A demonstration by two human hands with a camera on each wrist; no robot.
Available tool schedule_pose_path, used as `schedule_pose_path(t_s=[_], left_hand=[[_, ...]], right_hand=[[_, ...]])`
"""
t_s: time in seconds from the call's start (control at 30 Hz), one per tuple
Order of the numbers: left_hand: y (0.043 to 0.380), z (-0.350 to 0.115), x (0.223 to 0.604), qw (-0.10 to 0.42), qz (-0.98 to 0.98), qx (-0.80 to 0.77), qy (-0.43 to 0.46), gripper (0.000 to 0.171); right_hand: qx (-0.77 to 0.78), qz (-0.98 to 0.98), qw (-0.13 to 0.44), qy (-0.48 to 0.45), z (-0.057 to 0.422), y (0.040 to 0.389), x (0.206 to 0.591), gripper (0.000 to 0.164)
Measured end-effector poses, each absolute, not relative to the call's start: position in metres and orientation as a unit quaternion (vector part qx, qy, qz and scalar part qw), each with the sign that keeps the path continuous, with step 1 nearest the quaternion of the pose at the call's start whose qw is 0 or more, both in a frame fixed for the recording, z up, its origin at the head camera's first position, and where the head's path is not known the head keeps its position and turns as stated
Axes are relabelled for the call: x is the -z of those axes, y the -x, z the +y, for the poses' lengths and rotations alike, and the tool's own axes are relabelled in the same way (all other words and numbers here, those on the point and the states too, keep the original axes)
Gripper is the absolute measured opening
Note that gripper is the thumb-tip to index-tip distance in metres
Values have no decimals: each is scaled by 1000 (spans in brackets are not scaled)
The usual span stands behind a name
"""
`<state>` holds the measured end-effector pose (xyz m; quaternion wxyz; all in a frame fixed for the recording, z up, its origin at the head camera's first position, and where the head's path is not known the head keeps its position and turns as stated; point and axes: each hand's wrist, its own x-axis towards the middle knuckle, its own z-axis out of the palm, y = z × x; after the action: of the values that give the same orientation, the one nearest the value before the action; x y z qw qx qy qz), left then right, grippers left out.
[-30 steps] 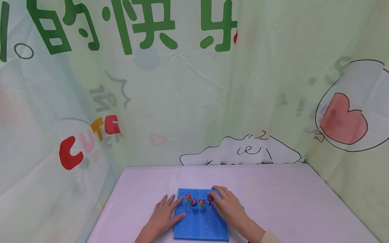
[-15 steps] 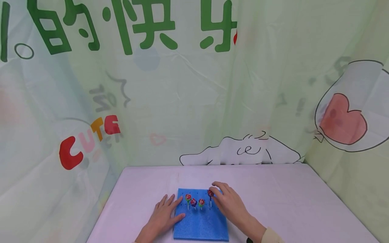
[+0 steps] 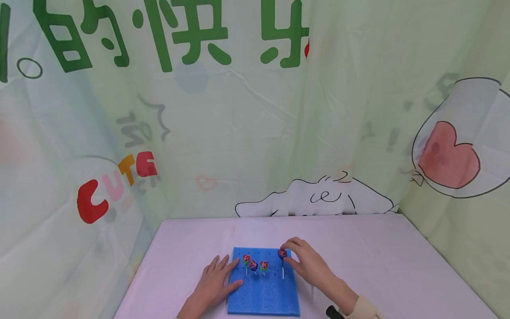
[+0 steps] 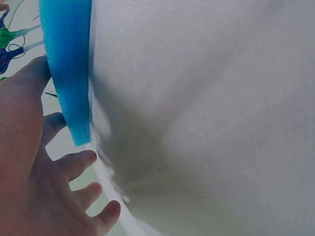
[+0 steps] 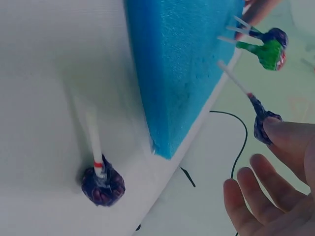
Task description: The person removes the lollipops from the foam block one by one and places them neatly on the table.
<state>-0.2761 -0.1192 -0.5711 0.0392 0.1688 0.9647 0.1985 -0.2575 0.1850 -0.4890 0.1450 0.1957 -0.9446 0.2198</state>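
A pale lilac-white desk (image 3: 179, 270) carries one blue foam board (image 3: 263, 299), flat, with rows of small holes towards its far side. Beyond the board and to both sides of it hang printed cloth walls (image 3: 235, 141), pale green and white. High above the board run large green characters (image 3: 201, 31); to its left are the four letters of CUTE (image 3: 115, 188), and to its right one balloon drawing (image 3: 458, 141) with a red heart inside.

Five lollipops can be counted. Three stand in the far half of the board: two green-wrapped lollipops (image 3: 246, 258) with one purple-wrapped lollipop (image 3: 253, 266) between them. The fourth, a dark-wrapped lollipop (image 3: 282, 253), is over the board's far right part, stick downward; whether the stick's tip touches the foam cannot be told. The fifth, a loose lollipop (image 5: 103, 184), lies on the desk just beside the board's right edge.

Two hands show. The left hand (image 3: 213, 281) has its fingers spread at the board's left edge, thumb and forefinger over the foam. The right hand (image 3: 312, 266) pinches the dark-wrapped lollipop by its head.
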Motion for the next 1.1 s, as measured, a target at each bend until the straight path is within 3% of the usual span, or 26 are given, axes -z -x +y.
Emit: schedule_pose_path(t_s=[0.67, 1.1], left_hand=[[277, -119, 573, 40, 965, -197, -169, 78], [277, -119, 574, 40, 964, -203, -168, 79]], right_hand=[[-275, -927, -24, -255, 235, 266, 471, 16], [-275, -937, -73, -205, 278, 270, 463, 15]])
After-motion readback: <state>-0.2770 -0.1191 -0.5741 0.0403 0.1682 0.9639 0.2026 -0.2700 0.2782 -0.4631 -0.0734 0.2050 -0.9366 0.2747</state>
